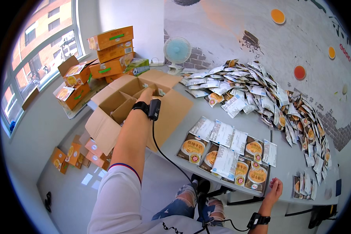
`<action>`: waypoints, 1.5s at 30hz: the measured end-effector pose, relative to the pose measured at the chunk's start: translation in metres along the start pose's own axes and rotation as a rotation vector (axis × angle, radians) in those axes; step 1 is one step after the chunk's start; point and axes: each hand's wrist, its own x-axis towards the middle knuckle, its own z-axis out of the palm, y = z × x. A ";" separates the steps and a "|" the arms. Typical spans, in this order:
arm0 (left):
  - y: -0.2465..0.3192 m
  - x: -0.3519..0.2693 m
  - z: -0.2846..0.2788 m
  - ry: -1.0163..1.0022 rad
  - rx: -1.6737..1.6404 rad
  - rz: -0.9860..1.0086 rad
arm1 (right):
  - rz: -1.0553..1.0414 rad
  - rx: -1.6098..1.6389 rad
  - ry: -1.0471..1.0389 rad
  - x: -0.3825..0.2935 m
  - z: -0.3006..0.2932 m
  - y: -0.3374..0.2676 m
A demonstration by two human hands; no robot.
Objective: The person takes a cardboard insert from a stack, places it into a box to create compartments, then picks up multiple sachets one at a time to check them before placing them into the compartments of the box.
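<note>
My left hand (148, 95) reaches down into an open cardboard box (169, 109) with inner dividers; its fingers are hidden, so what it touches does not show. A black device is strapped to that wrist. Near the table's front edge, my right hand (275, 188) hovers with curled fingers, just right of a laid-out group of flat sachets. Some sachets show a brown front with a bowl picture (256, 175), others a white printed back (225, 161). Whether the right hand holds anything cannot be told.
A long heap of sachets (251, 87) runs along the wall side of the grey table (169, 158). A small sachet pile (305, 187) lies at the right. A fan (177, 51) stands behind. Orange cartons (114, 38) are stacked at the left, with more cartons (74, 152) on the floor.
</note>
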 end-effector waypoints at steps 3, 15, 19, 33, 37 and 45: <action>-0.032 -0.012 0.007 -0.150 1.392 1.166 | 0.033 -0.060 0.061 0.003 -0.026 0.016; 0.007 -0.122 0.043 -0.375 0.738 0.443 | 0.042 0.085 -0.011 -0.001 -0.014 0.004; -0.020 -0.164 0.085 -0.413 0.290 0.339 | 0.061 0.114 -0.013 0.000 -0.017 0.002; -0.228 -0.381 0.085 -0.870 1.210 1.244 | 0.048 0.084 -0.070 -0.002 -0.023 0.002; -0.251 -0.375 0.083 -0.864 1.265 1.357 | 0.041 0.083 -0.084 -0.003 -0.024 0.000; -0.258 -0.358 0.087 -0.891 1.338 1.573 | 0.038 0.072 -0.076 -0.005 -0.024 0.002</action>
